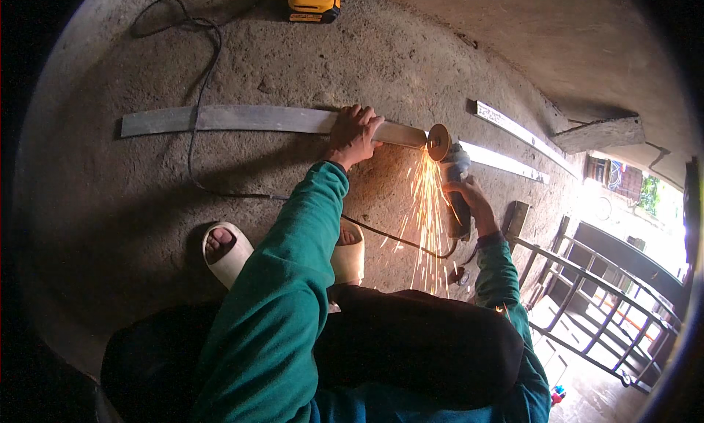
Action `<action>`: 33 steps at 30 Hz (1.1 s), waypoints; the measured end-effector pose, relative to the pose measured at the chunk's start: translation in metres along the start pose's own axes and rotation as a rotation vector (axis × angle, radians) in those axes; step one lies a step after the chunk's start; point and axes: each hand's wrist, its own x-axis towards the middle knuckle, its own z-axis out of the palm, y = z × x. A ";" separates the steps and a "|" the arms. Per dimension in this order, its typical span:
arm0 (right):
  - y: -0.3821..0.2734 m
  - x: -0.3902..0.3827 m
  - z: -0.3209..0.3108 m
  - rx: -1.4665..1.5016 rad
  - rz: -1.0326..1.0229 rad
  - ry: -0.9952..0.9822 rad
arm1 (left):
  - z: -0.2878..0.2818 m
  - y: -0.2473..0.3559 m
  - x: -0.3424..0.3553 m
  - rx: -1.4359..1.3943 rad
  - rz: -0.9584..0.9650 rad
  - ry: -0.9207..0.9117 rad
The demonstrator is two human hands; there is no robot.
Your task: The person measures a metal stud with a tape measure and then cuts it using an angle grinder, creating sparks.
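Observation:
A long flat metal bar lies across the rough floor, running from the far left to the right of the middle. My left hand is wrapped over it, left of the cut. In my right hand is an angle grinder, gripped by its body. The grinder's round cutting disc meets the bar, and a stream of orange sparks sprays down toward me. Beyond the disc, a bright strip of metal continues to the right. The grinder's switch is hidden.
A black cord crosses over the bar and runs near my sandals to the grinder. Farther off stands a yellow power tool. Another metal strip lies near the wall. At right are a wooden block and a metal ladder-like frame.

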 end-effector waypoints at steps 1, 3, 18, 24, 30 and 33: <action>-0.008 -0.007 0.006 0.036 0.011 0.043 | -0.003 0.001 0.000 0.002 -0.004 -0.001; -0.010 -0.007 0.010 0.073 0.023 0.083 | -0.009 0.004 0.000 0.014 -0.021 -0.048; -0.010 -0.017 0.004 0.086 0.051 -0.002 | 0.002 -0.004 -0.002 -0.035 0.028 0.027; 0.004 -0.013 0.010 0.072 0.001 0.068 | 0.006 -0.009 0.000 0.091 0.057 0.046; 0.010 -0.005 0.008 0.002 -0.032 -0.021 | 0.012 -0.016 -0.003 0.115 0.125 0.113; 0.016 -0.006 0.007 0.102 -0.108 -0.005 | 0.011 -0.008 0.001 0.123 0.099 0.074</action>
